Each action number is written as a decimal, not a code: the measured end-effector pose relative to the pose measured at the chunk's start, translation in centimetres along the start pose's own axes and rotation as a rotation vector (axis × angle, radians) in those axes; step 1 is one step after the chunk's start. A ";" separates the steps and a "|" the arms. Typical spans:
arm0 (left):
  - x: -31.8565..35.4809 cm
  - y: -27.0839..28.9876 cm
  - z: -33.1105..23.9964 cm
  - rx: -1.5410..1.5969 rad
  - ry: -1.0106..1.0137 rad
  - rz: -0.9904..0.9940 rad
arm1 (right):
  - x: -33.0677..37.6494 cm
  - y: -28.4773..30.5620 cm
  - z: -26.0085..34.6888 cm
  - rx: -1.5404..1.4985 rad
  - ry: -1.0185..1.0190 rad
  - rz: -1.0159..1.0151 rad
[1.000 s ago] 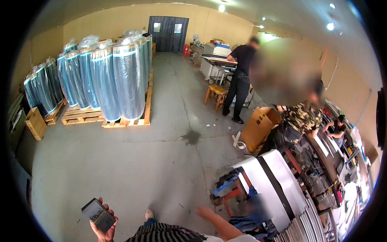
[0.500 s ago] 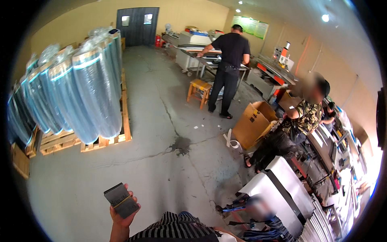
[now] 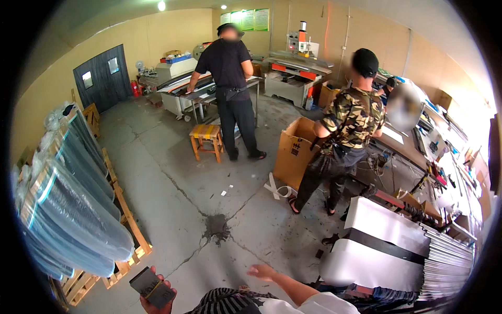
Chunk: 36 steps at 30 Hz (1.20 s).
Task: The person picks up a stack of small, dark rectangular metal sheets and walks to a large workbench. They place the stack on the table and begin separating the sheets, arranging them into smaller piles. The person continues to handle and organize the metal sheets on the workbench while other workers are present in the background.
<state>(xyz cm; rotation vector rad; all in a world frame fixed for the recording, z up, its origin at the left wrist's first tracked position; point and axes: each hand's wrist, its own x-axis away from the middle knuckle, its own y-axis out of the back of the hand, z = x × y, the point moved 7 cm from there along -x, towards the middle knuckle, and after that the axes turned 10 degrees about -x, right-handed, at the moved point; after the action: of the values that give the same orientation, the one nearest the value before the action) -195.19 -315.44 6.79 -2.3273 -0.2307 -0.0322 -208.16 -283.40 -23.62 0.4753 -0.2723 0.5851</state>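
Observation:
My left hand [image 3: 161,300] is closed around a stack of dark grey rectangular plates [image 3: 150,286], held low over the floor. A thin band goes around the stack, and pale marks show on its top face. Loosely stretched out, my right hand [image 3: 263,272] hovers over the grey floor in front of my body. It is slightly blurred and nothing shows in it.
Tall film-wrapped rolls [image 3: 78,209] stand on wooden pallets [image 3: 125,209] at left. A person in black [image 3: 227,68] works at a table beside a wooden stool [image 3: 205,138]. A person in camouflage [image 3: 355,115] stands by a cardboard box [image 3: 295,152]. White panels [image 3: 384,220] lie near right.
The view has swung right, and the rolls now sit farther left. My right hand and forearm have come into view. The plates stay in my left hand. The person in camouflage has turned away.

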 end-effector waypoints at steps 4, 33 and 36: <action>-6.9 2.1 1.3 0.005 0.032 0.137 | -1.7 3.5 18.9 -0.261 0.152 0.085; -21.8 -6.2 10.5 -0.605 0.744 1.094 | 0.7 0.0 30.1 -1.332 0.439 -0.494; -21.6 -5.5 11.7 -0.683 0.563 1.172 | 1.6 -0.2 29.9 -1.347 0.411 -0.486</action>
<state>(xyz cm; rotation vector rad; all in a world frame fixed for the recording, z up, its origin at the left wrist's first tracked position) -217.98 -306.68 0.54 -2.6036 1.6190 -0.1974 -210.15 -297.77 2.53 -0.8639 -0.1007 -0.0667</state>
